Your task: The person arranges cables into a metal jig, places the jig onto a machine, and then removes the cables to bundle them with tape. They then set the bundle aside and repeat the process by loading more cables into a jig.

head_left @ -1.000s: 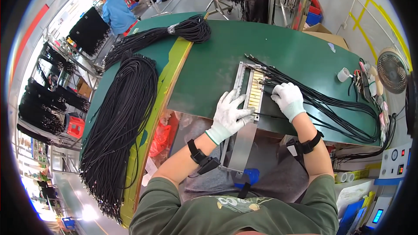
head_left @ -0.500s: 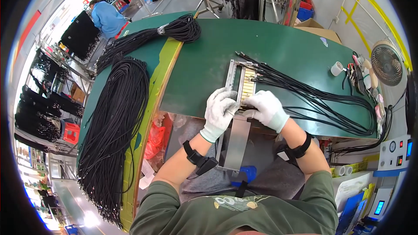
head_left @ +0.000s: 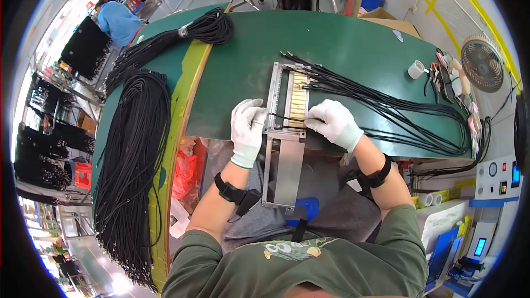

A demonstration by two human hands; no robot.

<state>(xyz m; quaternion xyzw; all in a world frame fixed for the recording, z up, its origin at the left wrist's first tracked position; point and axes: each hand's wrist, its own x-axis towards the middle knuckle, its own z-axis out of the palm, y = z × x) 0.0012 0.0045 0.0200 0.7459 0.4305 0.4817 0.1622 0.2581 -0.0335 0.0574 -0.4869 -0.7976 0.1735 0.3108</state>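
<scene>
Currently, your left hand is raised near the middle of the frame, back of the glove upward, its fingers curled in toward the thumb just left of the metal fixture. A thin black cable crosses the fixture's lower part, its left end at those fingertips; whether they are clamped on it cannot be determined. Your right hand lies right of centre, palm down, fingers bent and tips drawn close at the fixture's lower right edge; what sits between them cannot be confirmed. Your forearms rise from the lower edge, converging toward the fixture, each with a black strap around the wrist area. The fixture stands upright in the centre of the frame, partly on the green table, its metal plate reaching past the near edge over your lap. More black cables run from its upper right side toward the right of the frame. A large cable bundle occupies the left.
</scene>
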